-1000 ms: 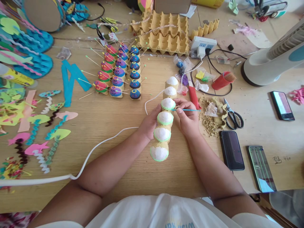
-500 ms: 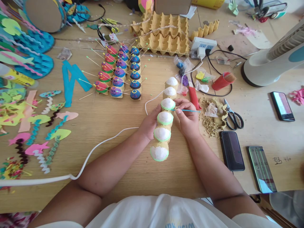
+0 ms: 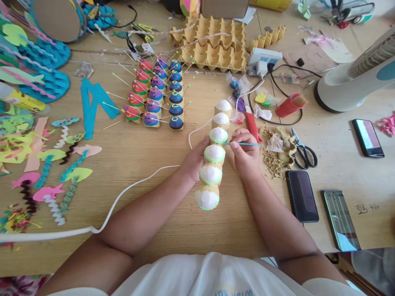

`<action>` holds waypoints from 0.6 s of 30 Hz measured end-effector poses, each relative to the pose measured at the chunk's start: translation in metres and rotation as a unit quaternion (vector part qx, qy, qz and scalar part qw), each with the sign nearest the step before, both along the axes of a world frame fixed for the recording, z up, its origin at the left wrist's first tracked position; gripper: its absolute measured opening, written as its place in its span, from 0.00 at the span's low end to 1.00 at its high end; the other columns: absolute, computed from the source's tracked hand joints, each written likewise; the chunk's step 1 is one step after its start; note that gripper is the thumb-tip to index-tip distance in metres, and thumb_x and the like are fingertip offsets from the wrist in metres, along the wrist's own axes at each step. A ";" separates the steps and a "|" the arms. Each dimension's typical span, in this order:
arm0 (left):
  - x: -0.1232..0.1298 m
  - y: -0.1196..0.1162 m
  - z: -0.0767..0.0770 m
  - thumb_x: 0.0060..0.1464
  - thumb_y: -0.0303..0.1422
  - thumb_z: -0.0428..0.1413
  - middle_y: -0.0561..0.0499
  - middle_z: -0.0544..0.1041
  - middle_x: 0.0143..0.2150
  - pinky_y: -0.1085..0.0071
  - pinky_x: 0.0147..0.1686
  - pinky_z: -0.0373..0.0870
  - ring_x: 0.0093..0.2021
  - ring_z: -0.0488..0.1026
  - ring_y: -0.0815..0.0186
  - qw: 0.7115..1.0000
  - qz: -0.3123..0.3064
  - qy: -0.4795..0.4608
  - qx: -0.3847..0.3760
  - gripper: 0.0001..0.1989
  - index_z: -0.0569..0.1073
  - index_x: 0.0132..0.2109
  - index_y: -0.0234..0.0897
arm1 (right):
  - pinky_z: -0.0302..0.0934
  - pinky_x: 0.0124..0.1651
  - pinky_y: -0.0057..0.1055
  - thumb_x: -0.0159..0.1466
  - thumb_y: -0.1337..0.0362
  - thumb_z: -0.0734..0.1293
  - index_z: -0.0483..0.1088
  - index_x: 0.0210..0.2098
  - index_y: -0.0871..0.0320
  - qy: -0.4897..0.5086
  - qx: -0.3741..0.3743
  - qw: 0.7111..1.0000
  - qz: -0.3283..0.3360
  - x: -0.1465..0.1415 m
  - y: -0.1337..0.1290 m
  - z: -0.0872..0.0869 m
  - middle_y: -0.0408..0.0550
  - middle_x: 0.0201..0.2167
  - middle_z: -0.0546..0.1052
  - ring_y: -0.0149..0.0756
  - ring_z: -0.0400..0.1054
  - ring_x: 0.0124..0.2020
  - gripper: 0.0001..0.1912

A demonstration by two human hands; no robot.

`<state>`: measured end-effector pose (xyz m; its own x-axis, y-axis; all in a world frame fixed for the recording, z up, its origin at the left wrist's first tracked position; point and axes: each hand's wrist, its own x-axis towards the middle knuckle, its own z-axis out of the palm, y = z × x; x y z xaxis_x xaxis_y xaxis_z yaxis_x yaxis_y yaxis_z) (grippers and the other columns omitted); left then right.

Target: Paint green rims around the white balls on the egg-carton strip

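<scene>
From the head cam, the left hand (image 3: 194,162) has the egg-carton strip (image 3: 214,153) gripped by its left side, thumb along the edge; can't tell how the other fingers sit, they're mostly hidden. The strip's in front of the person, above the table (image 3: 166,197), six white-topped bumps, the nearest four edged in green. Right hand (image 3: 247,155) has thumb and index pinched on a skinny blue stick (image 3: 250,144), tip right by the third bump from the far end.
</scene>
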<state>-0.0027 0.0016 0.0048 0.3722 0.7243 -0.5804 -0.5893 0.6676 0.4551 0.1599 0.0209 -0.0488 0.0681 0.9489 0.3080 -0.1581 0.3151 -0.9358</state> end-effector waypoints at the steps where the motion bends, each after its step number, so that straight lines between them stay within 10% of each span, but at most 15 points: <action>1: 0.000 0.000 -0.001 0.61 0.60 0.63 0.57 0.67 0.19 0.71 0.19 0.61 0.16 0.65 0.69 1.000 -0.001 0.000 0.001 0.25 0.70 0.35 0.43 | 0.66 0.56 0.40 0.61 0.50 0.81 0.74 0.32 0.49 -0.006 -0.001 1.000 0.001 0.000 0.000 0.000 0.43 0.41 0.72 0.36 0.69 0.45 0.17; 18: 0.001 -0.003 0.002 0.62 0.58 0.62 0.57 0.67 0.19 0.72 0.19 0.60 0.16 0.63 0.70 1.000 -0.003 -0.009 -0.006 0.24 0.71 0.36 0.43 | 0.64 0.55 0.40 0.61 0.51 0.82 0.77 0.33 0.49 0.005 0.003 1.000 0.015 0.000 0.000 0.000 0.42 0.41 0.72 0.36 0.68 0.44 0.14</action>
